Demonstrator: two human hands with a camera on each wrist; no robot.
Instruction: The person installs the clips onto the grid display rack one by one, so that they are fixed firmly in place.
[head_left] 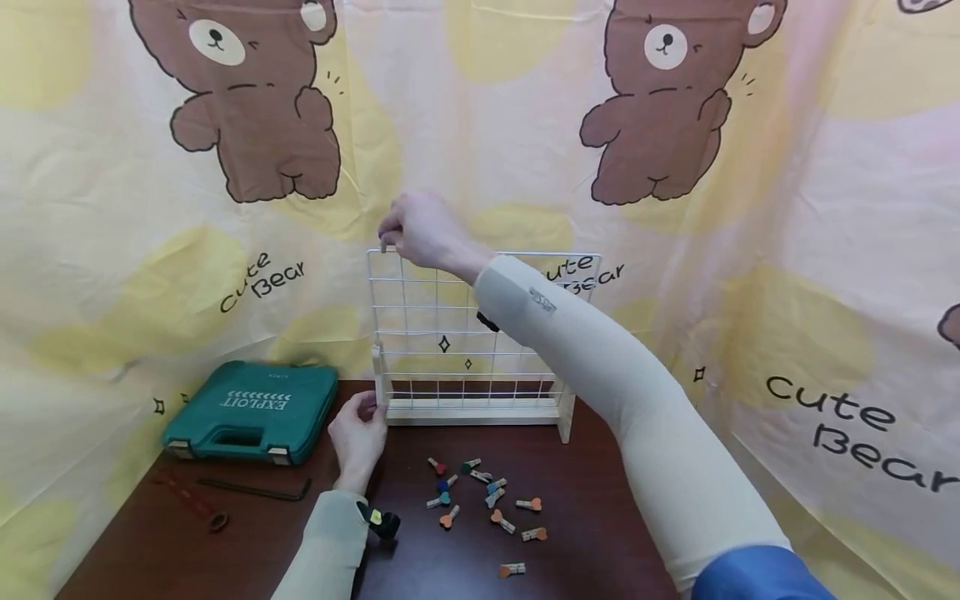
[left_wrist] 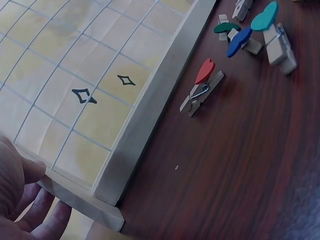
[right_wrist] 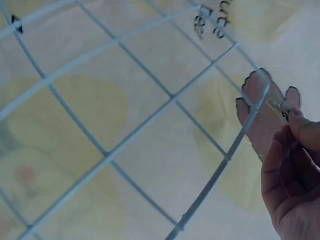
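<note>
A white wire grid (head_left: 465, 307) stands upright in a pale wooden stand. At its top left corner my right hand (head_left: 429, 229) pinches a small wooden clothespin (right_wrist: 276, 106) between thumb and fingers, right by the corner wire. Low on the left, my left hand (head_left: 358, 437) grips the stand's side post (left_wrist: 82, 197), thumb on one face and fingers round the other. In front of the stand several small clothespins with coloured heart tops lie scattered, among them a red one (left_wrist: 204, 86), a blue one (left_wrist: 242, 42) and an orange one (head_left: 534, 534).
A green tool case (head_left: 251, 412) lies at the left on the dark wooden table (head_left: 600, 533). Before it are a black hex key (head_left: 255, 490) and a red-handled tool (head_left: 191, 498). A bear-print cloth (head_left: 465, 125) hangs close behind the grid.
</note>
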